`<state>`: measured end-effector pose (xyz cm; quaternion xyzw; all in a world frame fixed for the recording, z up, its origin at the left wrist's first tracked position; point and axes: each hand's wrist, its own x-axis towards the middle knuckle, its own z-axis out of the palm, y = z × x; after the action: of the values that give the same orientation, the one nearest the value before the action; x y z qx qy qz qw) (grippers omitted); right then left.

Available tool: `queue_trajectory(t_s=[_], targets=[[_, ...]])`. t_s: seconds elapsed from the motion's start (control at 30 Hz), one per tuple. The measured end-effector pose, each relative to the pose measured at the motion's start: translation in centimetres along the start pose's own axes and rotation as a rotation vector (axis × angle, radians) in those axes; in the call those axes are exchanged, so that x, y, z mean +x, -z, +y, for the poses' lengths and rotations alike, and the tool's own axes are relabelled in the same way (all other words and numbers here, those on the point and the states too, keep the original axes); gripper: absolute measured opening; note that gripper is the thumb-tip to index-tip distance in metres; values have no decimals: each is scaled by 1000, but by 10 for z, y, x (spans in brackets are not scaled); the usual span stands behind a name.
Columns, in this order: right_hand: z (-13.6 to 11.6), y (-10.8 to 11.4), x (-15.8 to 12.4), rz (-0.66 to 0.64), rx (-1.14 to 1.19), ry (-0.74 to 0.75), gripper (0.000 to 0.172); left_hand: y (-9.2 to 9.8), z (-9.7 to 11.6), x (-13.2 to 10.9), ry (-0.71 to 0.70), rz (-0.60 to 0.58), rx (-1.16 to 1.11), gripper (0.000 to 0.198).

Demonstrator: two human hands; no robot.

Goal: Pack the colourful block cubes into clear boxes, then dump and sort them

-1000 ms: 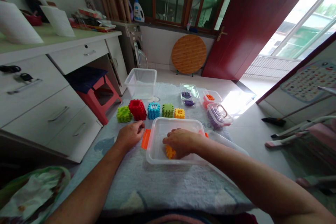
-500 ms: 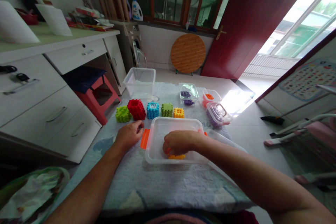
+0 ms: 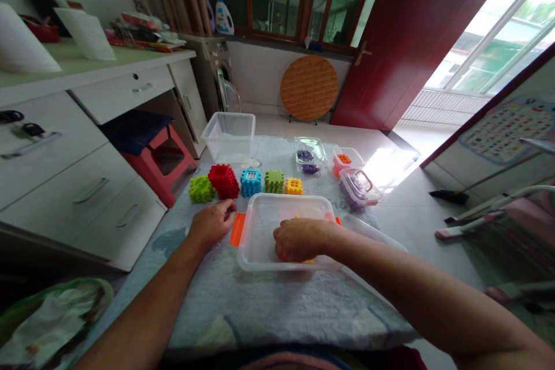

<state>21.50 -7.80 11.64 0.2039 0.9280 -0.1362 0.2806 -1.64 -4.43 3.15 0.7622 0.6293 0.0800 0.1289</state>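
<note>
My right hand (image 3: 299, 239) is inside a clear plastic box (image 3: 260, 225) with orange latches, fingers curled over a yellow toy piece (image 3: 307, 261) that is almost hidden beneath it. My left hand (image 3: 212, 221) rests loosely closed on the cloth beside the box's left latch (image 3: 236, 229), holding nothing that I can see. Behind the box stands a row of toothed plastic cubes: lime green (image 3: 201, 189), red (image 3: 223, 180), blue (image 3: 250, 182), green (image 3: 274, 180) and yellow (image 3: 293, 186).
A deep clear tub (image 3: 229, 136) stands at the back of the cloth-covered table (image 3: 260, 306). Small clear containers hold purple pieces (image 3: 309, 155) and orange pieces (image 3: 347, 161); a lidded one (image 3: 359, 188) sits nearer. White drawers (image 3: 87, 185) and a red stool (image 3: 151, 153) are on the left.
My right hand has drawn toward the box's near wall, closing over the yellow piece so less of it shows. My left hand has stayed put.
</note>
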Motion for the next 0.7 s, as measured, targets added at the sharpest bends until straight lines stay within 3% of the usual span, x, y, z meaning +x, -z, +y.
queue_trajectory(t_s=[0.17, 0.23, 0.33, 0.47, 0.6, 0.7], targets=[[-2, 0, 1, -104, 9, -30, 21, 1, 0, 0, -4, -3, -2, 24], [0, 4, -5, -76, 68, 3, 20, 0, 0, 0, -6, -1, 4, 25], [8, 17, -23, 97, 269, 25, 20, 0, 0, 0, -3, 1, 8, 25], [33, 38, -54, 445, 518, -51, 24, -1, 0, 0, -13, 7, -2, 24], [74, 42, -65, 776, 616, -324, 22, -2, -3, 1, -13, 13, -8, 23], [100, 31, -56, 784, 474, -554, 23, -3, -4, 1, -19, 15, -23, 22]])
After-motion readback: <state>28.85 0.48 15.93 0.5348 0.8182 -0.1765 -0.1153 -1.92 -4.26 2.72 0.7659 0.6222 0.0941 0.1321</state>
